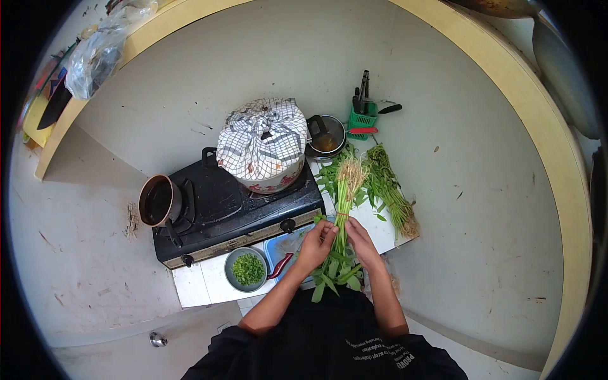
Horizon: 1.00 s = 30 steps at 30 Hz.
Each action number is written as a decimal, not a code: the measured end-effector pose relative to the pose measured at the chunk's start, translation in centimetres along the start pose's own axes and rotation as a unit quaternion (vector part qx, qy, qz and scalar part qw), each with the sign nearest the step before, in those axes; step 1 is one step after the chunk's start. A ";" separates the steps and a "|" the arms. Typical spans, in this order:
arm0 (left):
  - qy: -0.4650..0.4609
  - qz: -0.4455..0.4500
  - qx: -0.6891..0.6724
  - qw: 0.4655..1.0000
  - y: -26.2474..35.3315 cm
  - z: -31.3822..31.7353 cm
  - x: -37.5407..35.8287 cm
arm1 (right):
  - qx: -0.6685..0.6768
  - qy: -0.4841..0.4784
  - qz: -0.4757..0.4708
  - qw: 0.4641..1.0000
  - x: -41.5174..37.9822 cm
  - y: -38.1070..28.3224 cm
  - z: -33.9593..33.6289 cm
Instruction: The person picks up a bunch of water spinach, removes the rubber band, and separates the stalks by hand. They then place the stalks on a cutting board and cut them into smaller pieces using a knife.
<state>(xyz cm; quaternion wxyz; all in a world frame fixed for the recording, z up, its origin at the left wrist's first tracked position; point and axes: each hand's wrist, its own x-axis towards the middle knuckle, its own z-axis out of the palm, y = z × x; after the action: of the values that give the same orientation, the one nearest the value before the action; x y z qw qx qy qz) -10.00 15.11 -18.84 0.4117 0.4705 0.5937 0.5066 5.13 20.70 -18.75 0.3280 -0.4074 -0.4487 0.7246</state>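
Both hands, left hand (pixel 316 244) and right hand (pixel 361 242), have their fingers closed around the bundle of greens (pixel 342 215) at mid-stem. It looks light and limp, with stems that bruise easily, so that mid-stem grip near the tie seems best.

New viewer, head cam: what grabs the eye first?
Dead centre, the left hand and right hand grip a bundle of leafy greens, roots pointing away from the person. Behind it, on the black stove, sits a pot wrapped in a checked cloth; a bowl of chopped greens sits in front.
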 end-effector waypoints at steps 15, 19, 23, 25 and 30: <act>-0.037 -0.035 0.065 0.997 1.6 1.6 -2.6 | 0.152 0.110 -0.039 0.981 1.2 1.0 1.4; -0.037 -0.025 0.089 0.995 1.9 1.4 -3.1 | 0.139 0.126 -0.037 0.982 1.5 1.1 1.1; -0.062 -0.012 0.107 0.992 1.8 0.9 -4.1 | 0.177 0.139 -0.041 0.973 1.9 0.8 0.5; -0.074 -0.013 0.103 0.992 1.9 0.8 -4.7 | 0.180 0.143 -0.042 0.972 2.0 0.5 0.1; -0.105 -0.063 0.088 0.989 1.8 -0.4 -5.0 | 0.092 0.117 -0.037 0.988 1.5 0.5 -0.6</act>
<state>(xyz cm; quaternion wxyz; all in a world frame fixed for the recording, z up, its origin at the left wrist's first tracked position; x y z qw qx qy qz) -9.05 10.18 -16.94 0.4598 0.5172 0.6180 0.3732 4.92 22.03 -19.85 0.4410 -0.4406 -0.3531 0.6977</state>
